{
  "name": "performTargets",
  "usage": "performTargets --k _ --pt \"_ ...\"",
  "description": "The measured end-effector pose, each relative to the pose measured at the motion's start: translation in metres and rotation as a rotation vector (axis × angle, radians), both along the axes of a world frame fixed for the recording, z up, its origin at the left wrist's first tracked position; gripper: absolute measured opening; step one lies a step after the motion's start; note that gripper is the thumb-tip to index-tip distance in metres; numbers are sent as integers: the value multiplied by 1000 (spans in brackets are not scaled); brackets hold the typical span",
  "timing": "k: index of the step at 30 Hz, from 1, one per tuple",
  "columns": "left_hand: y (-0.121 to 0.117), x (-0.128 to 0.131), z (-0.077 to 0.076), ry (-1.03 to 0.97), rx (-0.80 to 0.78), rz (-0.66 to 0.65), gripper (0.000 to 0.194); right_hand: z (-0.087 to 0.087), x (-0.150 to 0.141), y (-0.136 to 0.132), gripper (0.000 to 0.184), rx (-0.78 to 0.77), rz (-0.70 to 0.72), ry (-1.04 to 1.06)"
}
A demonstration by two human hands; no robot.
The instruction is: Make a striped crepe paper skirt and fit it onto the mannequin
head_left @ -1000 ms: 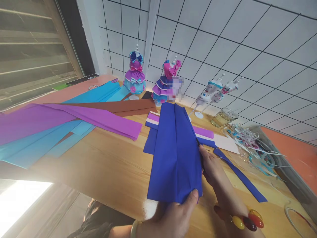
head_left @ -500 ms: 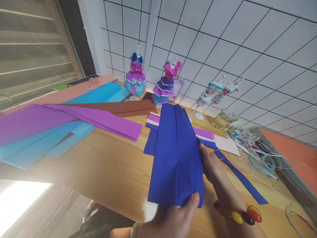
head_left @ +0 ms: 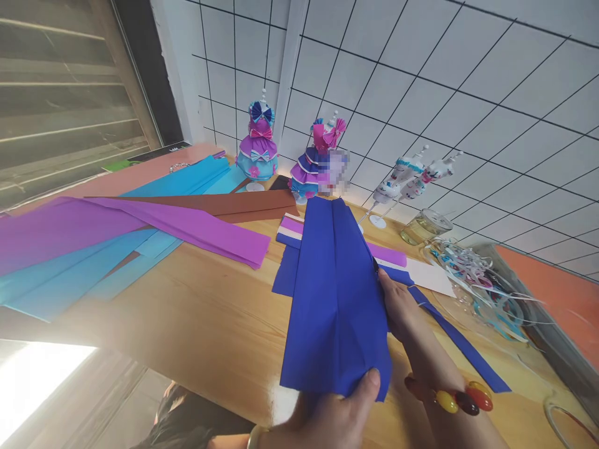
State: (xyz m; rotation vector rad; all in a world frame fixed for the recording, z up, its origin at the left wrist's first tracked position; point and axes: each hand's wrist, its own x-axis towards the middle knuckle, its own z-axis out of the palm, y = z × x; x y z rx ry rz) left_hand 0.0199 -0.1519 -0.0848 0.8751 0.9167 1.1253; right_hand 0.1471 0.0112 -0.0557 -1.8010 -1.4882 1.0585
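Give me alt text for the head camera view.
Left hand holding the near end of a folded blue sheet over a wooden table, right hand at its right edge with a mostly hidden dark tool; purple, brown and light-blue sheets lie left, miniature dress mannequins stand behind.

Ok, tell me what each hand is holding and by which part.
The left hand grips the blue folded sheet by its near edge, thumb on top; the right hand holds a dark-tipped tool, its held part hidden.

From one head-worn camera, we look forward and down over the wooden table (head_left: 201, 318), close below at center, toward the gridded white wall (head_left: 388, 37) slanting across the upper frame.
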Motion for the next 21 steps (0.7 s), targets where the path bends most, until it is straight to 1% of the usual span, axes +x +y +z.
performTargets --k 5,7,11,14,17,21 --pt "1 7 6 191 -152 159 44 4 -4 1 41 -102 -38 50" --pt "1 8 8 177 -154 140 44 5 -4 3 40 -128 -56 68" --pt "3 10 7 -70 -103 22 34 6 -6 6 39 -177 -91 111" --pt "4 11 6 -169 -78 15 33 7 -8 9 36 -199 -117 155" --pt "4 11 5 -165 -79 14 33 7 -9 11 35 -202 -127 175" --pt "3 9 5 -97 -81 24 35 7 -9 12 32 -191 -114 172"
